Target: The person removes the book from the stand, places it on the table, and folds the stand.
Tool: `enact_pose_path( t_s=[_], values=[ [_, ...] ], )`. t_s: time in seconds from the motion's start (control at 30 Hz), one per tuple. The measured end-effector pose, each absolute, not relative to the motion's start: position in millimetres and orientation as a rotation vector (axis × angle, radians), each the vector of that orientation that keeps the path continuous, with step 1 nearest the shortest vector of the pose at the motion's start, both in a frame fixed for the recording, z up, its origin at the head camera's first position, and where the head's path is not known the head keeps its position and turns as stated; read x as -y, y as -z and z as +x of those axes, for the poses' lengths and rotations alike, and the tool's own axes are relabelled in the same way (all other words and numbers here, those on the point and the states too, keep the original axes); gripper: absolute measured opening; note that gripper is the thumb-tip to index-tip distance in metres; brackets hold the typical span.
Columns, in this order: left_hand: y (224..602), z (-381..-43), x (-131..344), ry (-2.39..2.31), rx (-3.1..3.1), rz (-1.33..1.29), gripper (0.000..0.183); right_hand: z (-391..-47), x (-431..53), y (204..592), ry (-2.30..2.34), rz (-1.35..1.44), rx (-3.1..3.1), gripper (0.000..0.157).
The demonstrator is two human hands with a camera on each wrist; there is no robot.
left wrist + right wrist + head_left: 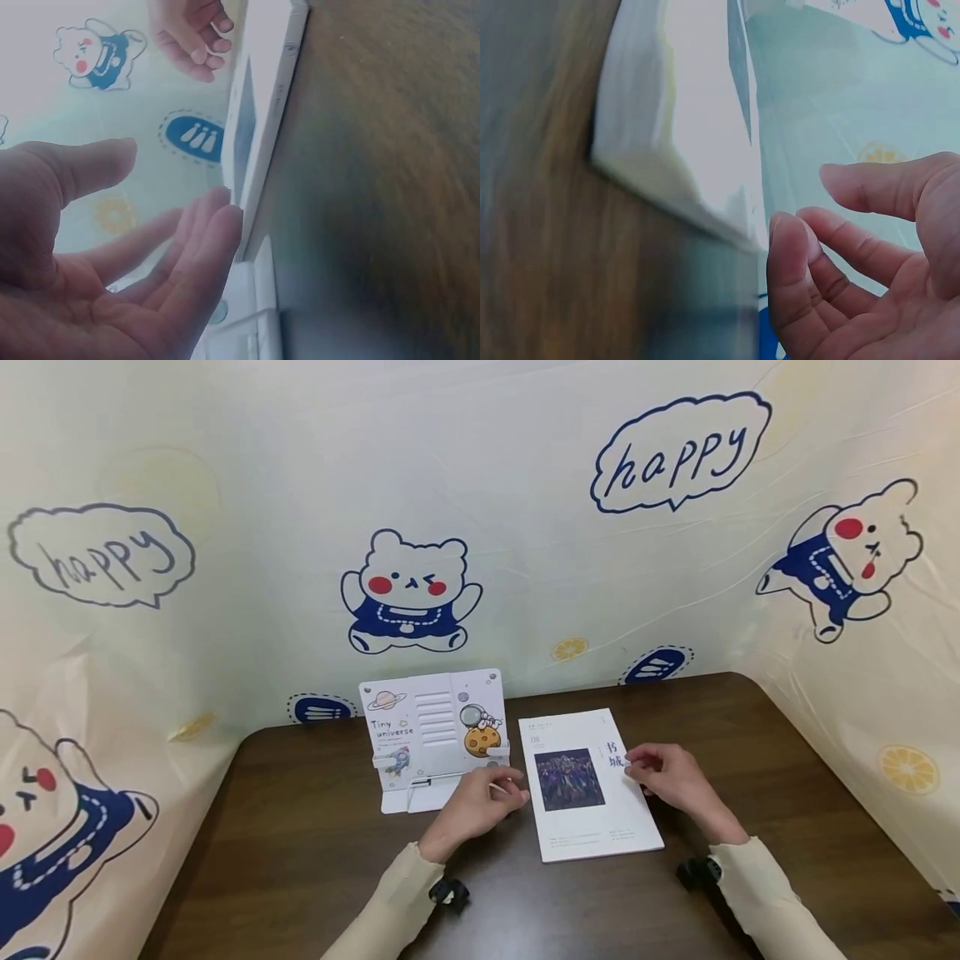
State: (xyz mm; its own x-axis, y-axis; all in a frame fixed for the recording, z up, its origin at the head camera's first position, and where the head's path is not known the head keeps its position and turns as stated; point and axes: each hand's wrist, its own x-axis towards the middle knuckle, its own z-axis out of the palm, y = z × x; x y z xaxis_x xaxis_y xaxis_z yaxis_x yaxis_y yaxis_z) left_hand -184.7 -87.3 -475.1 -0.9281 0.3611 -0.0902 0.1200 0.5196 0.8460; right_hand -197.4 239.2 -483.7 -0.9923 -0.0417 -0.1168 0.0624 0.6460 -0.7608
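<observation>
A white paperback book (588, 789) with a dark picture on its cover lies flat on the table. At its left edge is my left hand (480, 803), its thumb and fingers apart and relaxed. The left wrist view shows nothing between them, and its fingertips come near the book's spine (274, 105). My right hand (675, 779) is at the book's right edge, fingers loosely bent. In the right wrist view a gap shows between thumb and fingers, close to the pages (630, 97); whether they touch is unclear.
Left of the book stands a white folding book stand (435, 727) printed with a planet, rocket and astronaut, close to my left hand. Beneath everything is a dark brown wooden table (300, 843). A pale cloth (525, 527) with cartoon bears hangs around its back and sides.
</observation>
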Motion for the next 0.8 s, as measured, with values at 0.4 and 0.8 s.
enact_pose_path(
  t_s=[0.4, 0.8],
  values=[
    [469, -178, 111, -1.572, -2.505, 0.455, 0.028, -191, -206, 469, 1.342, -0.244, -2.787, 0.024],
    [460, -177, 145, -1.806, -2.603, 0.304, 0.019, -196, -175, 464, 1.352, -0.415, -2.836, 0.018]
  ],
)
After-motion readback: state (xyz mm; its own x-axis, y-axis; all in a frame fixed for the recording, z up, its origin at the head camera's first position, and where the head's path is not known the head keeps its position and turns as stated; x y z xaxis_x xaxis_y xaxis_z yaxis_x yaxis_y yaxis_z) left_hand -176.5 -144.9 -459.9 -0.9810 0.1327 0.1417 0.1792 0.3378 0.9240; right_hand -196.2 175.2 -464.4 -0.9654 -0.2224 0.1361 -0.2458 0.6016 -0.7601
